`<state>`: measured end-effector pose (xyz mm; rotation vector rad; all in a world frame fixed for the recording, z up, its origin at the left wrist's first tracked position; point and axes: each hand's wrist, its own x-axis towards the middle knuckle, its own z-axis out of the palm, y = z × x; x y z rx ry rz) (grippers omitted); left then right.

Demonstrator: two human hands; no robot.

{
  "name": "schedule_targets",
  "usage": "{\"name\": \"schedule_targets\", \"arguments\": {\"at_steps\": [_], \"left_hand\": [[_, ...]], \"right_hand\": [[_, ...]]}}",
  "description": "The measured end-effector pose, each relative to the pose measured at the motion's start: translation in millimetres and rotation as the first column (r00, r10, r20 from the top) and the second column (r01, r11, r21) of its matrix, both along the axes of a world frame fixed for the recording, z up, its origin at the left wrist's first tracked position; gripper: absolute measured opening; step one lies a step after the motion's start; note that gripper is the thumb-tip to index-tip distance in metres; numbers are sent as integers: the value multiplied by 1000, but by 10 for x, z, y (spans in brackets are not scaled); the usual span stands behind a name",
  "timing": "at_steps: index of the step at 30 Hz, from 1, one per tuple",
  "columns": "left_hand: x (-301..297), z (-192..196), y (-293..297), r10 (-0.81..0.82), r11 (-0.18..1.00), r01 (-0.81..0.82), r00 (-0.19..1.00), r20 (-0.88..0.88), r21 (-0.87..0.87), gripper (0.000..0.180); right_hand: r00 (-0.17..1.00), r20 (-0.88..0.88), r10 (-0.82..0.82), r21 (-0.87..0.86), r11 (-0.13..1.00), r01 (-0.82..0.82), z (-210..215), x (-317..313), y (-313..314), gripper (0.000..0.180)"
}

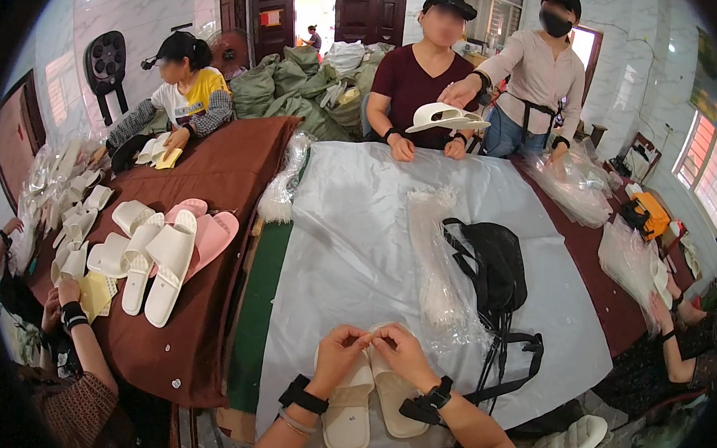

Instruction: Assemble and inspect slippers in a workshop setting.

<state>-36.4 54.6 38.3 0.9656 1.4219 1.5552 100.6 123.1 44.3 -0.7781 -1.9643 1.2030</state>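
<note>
A pair of cream slippers lies side by side on the grey cloth right in front of me, the left slipper [347,418] and the right slipper [392,398] with their heels toward me. Above their toe ends, my left hand [342,358] and my right hand [402,356] meet, fingertips pinched together. Whatever is between the fingertips, if anything, is too small to make out. My hands cover much of the slippers' upper straps. Just beyond my right hand lies a bundle of thin clear plastic strands with whitish ends [436,260].
A black bag [497,273] with straps lies right of the strands on the grey cloth [350,216]. Cream and pink slippers [169,248] are piled on the brown-covered table at left. Across the table, a person holds out a cream slipper [442,119]. Other people work around.
</note>
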Motion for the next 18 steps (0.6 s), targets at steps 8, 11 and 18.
{"name": "schedule_targets", "arguments": {"at_steps": [8, 11, 18], "left_hand": [[-31, 29, -69, -43, 993, 28, 991, -129, -115, 14], [27, 19, -71, -16, 998, 18, 1000, 24, -54, 16], [39, 164, -93, 101, 993, -91, 984, 148, -75, 19]], "right_hand": [[998, 52, -21, -24, 999, 23, -20, 4, -88, 14], [1000, 11, -14, -36, 999, 14, 15, 6, -103, 15], [999, 25, -44, -1, 999, 44, 20, -20, -86, 14]]}}
